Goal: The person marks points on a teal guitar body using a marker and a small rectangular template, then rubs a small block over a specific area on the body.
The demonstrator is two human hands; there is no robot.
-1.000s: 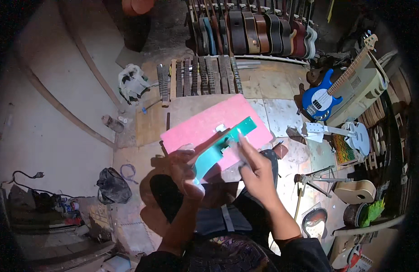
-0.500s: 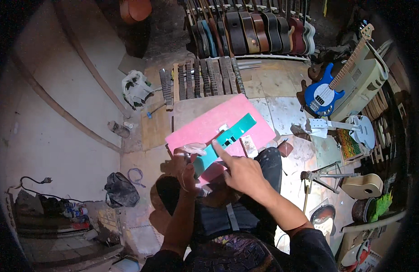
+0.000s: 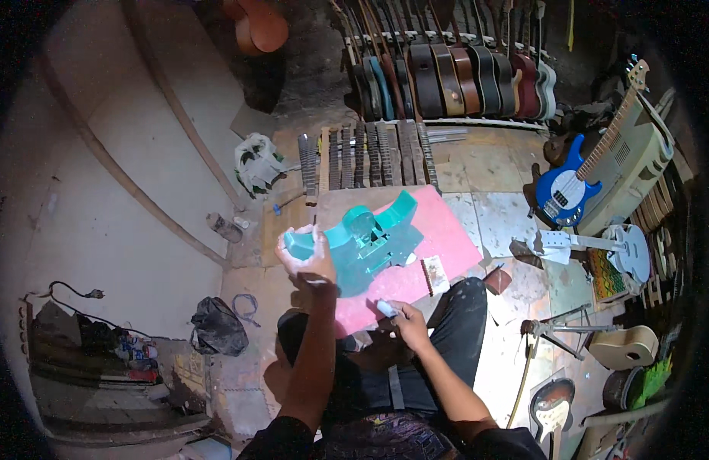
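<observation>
A glossy turquoise electric guitar body (image 3: pixel 356 259) is tilted over a pink board (image 3: pixel 455 239), its broad face and cut-out pockets showing. My left hand (image 3: pixel 306 259) is wrapped round its left end; whitish residue covers the fingers. Nearer to me, my right hand (image 3: pixel 411 325) pinches a small pale, light-blue block-like piece (image 3: pixel 386 308), apart from the body. I cannot make out what that piece is. On the board's right side, beside the guitar body, rests a small whitish pad (image 3: pixel 436 274) with a dark toothed edge.
Guitar necks (image 3: pixel 370 157) lie in a row beyond the board, before a rack of guitars (image 3: pixel 465 80). A blue bass (image 3: pixel 567 184) leans at right, with a metal stand (image 3: pixel 557 330) nearer. At left are a black bag (image 3: pixel 218 326) and a wall (image 3: pixel 124 230).
The guitar body has turned from edge-on to showing its face. My right hand has left its edge and drawn back, now with the pale piece in it. The view has shifted slightly.
</observation>
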